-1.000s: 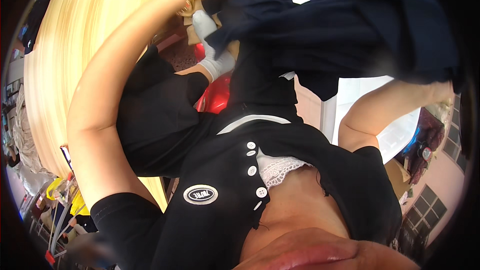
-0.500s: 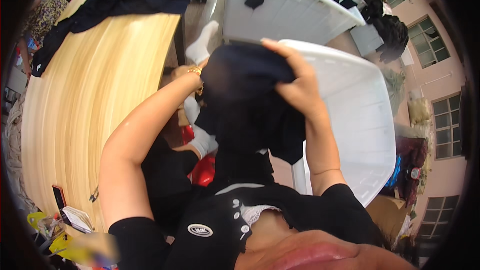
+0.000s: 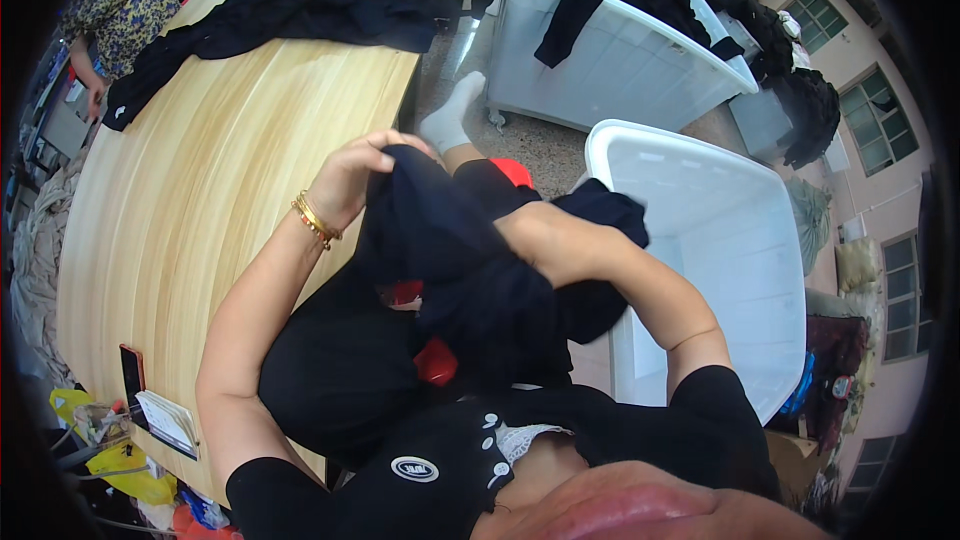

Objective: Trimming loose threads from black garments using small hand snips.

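Note:
A dark navy garment is bunched up over my lap between my hands. My left hand, with gold bracelets at the wrist, pinches the cloth's upper left edge beside the table. On the garment's right side is my right hand, closed on the fabric with its fingertips hidden in the folds. Part of the cloth spreads past that hand, over the near rim of a white plastic bin. The garment's exact kind is unclear, since it is folded and slightly blurred.
A wooden table stands on the left, with a dark garment across its far end and a phone near its edge. A second bin holds dark clothes. Another person is at the far left.
My left hand has come up and left to the garment's upper edge. My right hand has dropped and turned inward across the cloth. The garment has shifted from raised and rounded to loosely bunched.

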{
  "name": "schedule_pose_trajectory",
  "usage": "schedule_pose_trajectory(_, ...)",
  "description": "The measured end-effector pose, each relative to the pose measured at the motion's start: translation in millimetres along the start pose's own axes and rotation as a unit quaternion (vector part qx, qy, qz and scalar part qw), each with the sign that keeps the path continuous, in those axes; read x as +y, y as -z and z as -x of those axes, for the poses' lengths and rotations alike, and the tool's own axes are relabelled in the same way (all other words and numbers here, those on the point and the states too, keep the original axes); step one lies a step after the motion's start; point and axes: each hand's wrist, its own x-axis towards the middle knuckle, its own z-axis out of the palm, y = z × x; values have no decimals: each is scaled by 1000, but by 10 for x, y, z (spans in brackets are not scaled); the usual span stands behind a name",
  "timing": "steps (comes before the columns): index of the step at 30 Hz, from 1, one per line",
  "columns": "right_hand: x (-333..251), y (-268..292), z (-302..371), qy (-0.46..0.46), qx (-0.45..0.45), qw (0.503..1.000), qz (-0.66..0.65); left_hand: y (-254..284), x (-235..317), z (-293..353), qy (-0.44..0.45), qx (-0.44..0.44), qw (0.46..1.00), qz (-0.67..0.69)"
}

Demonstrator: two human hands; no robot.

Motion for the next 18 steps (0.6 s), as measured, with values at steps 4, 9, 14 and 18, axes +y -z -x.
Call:
schedule_pose_trajectory(4,-433,-272,-338,250,-27,968,-15,183,-187,-21,69,168,983,-10)
schedule_pose_trajectory(9,-505,-200,-488,340,-57,935,83,128,-469,-63,119,119,977,-131)
schedule_pose_trajectory(14,-17,949,-398,206,-23,873,441,200,-446,-52,21,250,944,-216)
schedule_pose_trajectory(18,-122,2560,-191,-127,38,746,652,227,-484,30,-99,337,911,-216)
